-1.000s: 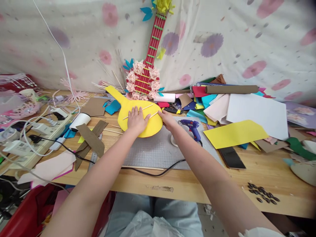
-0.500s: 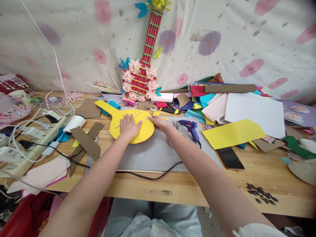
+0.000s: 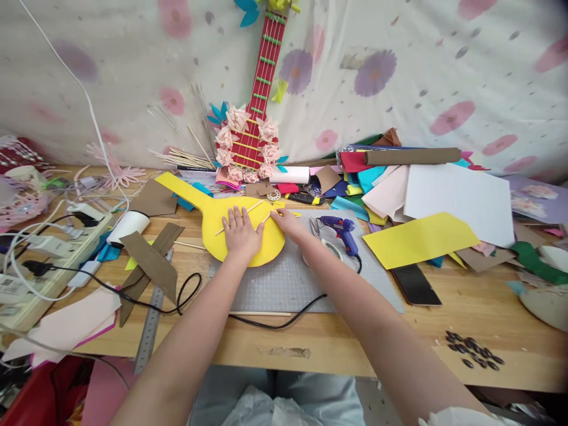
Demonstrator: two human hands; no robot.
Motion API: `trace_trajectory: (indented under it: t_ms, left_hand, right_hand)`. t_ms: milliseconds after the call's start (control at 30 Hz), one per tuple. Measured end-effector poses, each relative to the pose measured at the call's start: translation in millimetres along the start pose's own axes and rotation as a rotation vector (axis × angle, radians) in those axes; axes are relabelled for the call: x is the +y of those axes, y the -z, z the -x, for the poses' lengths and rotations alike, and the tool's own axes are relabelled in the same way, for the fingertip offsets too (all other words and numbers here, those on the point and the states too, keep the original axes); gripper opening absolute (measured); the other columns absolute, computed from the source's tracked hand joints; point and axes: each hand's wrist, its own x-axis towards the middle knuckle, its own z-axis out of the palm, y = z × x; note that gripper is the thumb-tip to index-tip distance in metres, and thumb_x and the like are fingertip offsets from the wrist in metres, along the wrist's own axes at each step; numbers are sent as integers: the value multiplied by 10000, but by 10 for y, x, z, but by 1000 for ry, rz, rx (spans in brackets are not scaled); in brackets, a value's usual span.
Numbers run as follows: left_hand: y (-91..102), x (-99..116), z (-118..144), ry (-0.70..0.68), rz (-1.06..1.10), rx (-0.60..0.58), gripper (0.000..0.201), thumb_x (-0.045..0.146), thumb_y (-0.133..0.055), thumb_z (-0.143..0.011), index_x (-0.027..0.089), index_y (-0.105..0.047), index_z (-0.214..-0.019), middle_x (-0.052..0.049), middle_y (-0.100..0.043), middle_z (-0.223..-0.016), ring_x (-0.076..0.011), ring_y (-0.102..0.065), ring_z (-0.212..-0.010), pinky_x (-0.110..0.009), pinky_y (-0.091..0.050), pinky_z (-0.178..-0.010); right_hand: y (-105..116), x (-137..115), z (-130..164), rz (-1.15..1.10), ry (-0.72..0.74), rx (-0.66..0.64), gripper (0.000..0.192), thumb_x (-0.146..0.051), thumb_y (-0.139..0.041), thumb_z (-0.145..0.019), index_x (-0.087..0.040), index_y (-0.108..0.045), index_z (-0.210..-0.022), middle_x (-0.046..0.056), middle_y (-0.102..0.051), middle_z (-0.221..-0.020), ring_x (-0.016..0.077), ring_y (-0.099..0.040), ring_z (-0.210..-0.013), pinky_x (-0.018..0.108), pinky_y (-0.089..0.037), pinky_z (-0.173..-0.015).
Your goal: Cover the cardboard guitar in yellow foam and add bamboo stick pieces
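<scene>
A yellow guitar-shaped cutout, with a round body and a long neck toward the upper left, lies at the back left of the grey cutting mat. Two thin wooden sticks cross its face slantwise. My left hand presses flat on the body with fingers spread, over part of the sticks. At the body's right edge my right hand pinches the end of the lower wooden stick; its middle is hidden under my left hand. A purple glue gun rests right of my right hand.
Scissors and a roll of tape lie beside the glue gun. A red paper guitar with pink flowers leans at the back. A yellow sheet, a phone, a steel ruler and a power strip surround the mat.
The yellow cutout has turned slightly and shifted a little right and nearer, with my left hand moving along on it. My right hand stays at its right edge. The view has shifted slightly.
</scene>
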Motion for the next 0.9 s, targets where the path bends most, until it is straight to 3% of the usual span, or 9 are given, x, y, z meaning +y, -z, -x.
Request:
trace_trajectory:
  t_ms: [100, 333, 500, 633, 767, 900]
  left_hand:
    - [6, -9, 34, 11, 9, -4, 732, 519, -220, -866, 30, -220, -1410, -190, -196, -1477, -310, -136, -1372, -476, -100, -1110]
    - [146, 27, 50, -4, 13, -161, 775, 545, -247, -848, 17, -192, -1413, -199, -141, -1486, -313, -97, -1379, -482, -108, -1108]
    - [324, -93, -59, -34, 17, -268, 629, 451, -236, -878, 60, -354, -1357, -182, -324, -1429, -304, -286, -1322, -452, -269, -1057]
    - [415, -354, -209, -67, 15, -211, 427, 367, -336, -854, 154, -625, -1084, -135, -584, -1184, -275, -517, -1116, -380, -416, -928]
    - [403, -616, -321, -28, 90, -130, 349, 349, -466, -799, 172, -658, -1031, -109, -629, -1101, -252, -558, -1034, -342, -437, -897]
    - [284, -754, -305, -153, 209, -50, 336, 340, -467, -811, 166, -652, -1031, -80, -631, -1095, -210, -542, -1053, -306, -393, -966]
  right_hand:
    - [-95, 119, 47, 31, 101, 131, 381, -397, -489, -824, -179, -509, -1136, 95, -621, -1100, 184, -587, -976, 340, -439, -882]
    - [-180, 196, 62, -109, 116, 112, 439, -435, -543, -764, -164, -496, -1106, 101, -605, -1110, 164, -586, -966, 292, -451, -834]
    - [-120, 103, 21, 9, 57, 83, 536, -484, -556, -743, -162, -457, -1160, 120, -593, -1102, 196, -592, -960, 332, -444, -841]
    - [-73, -10, 18, 137, 41, 76, 564, -517, -545, -742, -173, -442, -1178, 121, -586, -1111, 216, -589, -974, 350, -434, -850]
    - [-46, -114, 30, 214, 40, 75, 583, -531, -558, -730, -182, -439, -1181, 129, -575, -1142, 226, -583, -986, 351, -433, -843]
    - [-57, -114, 27, 232, 51, 83, 586, -490, -599, -709, -180, -437, -1180, 133, -573, -1140, 225, -585, -973, 352, -435, -836]
